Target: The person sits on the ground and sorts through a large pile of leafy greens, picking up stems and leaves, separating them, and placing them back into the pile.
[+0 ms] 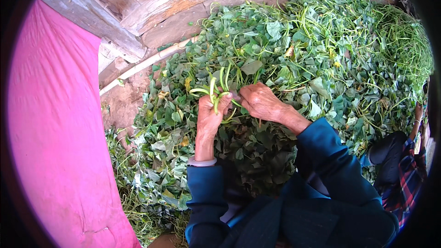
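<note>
Ground (pixel 130 93) heaped with leaves (pixel 319 87). I see left hand (pixel 210 117) gripping green stems (pixel 212 86), presumably to bunch them; right hand (pixel 265 104) curled beside, contents unclear.

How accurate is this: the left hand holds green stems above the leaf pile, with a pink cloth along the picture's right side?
Wrong on the side: the head view shows the pink cloth along the picture's left. The left hand does hold green stems above the leaf pile.

Over a leafy heap (pixel 321 71), the left hand (pixel 211 113) grips green stems (pixel 212 87) beside the right hand (pixel 262 103).
</note>
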`<state>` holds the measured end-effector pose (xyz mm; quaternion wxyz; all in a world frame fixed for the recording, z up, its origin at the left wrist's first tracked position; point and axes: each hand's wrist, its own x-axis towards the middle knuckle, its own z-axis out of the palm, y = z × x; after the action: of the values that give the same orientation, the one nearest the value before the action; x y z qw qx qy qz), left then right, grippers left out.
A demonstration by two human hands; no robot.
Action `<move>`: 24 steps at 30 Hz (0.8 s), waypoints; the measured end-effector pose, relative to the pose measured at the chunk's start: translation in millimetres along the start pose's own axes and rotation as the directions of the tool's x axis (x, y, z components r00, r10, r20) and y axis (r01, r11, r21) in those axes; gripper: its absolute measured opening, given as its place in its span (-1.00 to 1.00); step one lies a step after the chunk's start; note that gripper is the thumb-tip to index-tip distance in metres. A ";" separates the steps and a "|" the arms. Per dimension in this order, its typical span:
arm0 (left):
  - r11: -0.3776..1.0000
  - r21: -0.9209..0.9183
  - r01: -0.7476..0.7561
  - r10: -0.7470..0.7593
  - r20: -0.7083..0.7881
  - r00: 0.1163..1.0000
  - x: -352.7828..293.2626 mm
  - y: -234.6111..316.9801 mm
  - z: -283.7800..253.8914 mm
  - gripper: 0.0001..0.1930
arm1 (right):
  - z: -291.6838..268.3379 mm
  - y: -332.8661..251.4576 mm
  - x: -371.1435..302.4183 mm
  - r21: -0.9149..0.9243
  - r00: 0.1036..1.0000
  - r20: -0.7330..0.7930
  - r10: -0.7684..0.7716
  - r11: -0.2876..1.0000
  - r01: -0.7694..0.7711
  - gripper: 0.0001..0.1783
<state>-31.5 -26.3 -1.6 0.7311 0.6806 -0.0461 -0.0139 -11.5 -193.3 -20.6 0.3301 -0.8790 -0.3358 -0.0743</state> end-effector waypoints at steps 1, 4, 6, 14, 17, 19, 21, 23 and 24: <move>1.000 0.003 -0.019 0.019 -0.008 1.000 -0.4 -3.5 3.3 -0.85 | 1.2 0.5 2.0 0.070 0.994 0.028 0.106 0.992 -0.108 -0.85; 0.995 -0.070 -0.071 0.070 -0.021 0.997 0.3 4.2 7.8 -0.88 | 8.5 5.2 6.8 0.382 0.923 0.071 0.379 0.844 -0.376 -0.77; 0.989 -0.126 -0.078 0.062 -0.121 0.991 -5.3 11.5 2.8 -0.86 | -2.4 25.3 7.5 0.475 0.817 0.160 0.554 0.682 -0.556 -0.73; 0.940 -0.340 -0.018 -0.083 -0.278 0.957 2.4 19.1 -25.5 -0.76 | 0.4 -1.1 3.3 0.498 0.988 0.125 0.087 0.856 -0.138 -0.67; 0.914 -0.404 -0.038 -0.074 -0.257 0.964 7.6 15.8 -29.2 -0.77 | 6.9 1.0 -0.7 0.462 0.963 0.251 0.102 0.861 -0.212 -0.68; 0.927 -0.372 -0.050 -0.079 -0.324 0.943 5.3 20.0 -36.1 -0.79 | 1.3 1.9 3.5 0.472 0.907 0.385 0.169 0.808 -0.351 -0.70; 0.950 -0.301 -0.078 -0.070 -0.449 0.891 5.5 21.4 -45.8 -0.79 | -22.0 0.3 5.7 0.628 0.870 0.468 0.152 0.636 -0.449 -0.78; 0.964 -0.250 -0.093 -0.045 -0.495 0.868 4.6 18.9 -53.7 -0.78 | -16.9 9.3 3.7 0.718 0.912 0.395 0.112 0.582 -0.382 -0.83; 0.976 -0.205 -0.080 -0.035 -0.503 0.864 4.2 18.2 -54.9 -0.78 | -17.2 9.0 1.8 0.734 0.912 0.395 0.105 0.561 -0.383 -0.84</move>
<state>-23.4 29.3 13.0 0.7882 0.5754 0.1400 0.1677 -2.8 -208.2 -11.4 0.6384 -0.6755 -0.2535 0.2683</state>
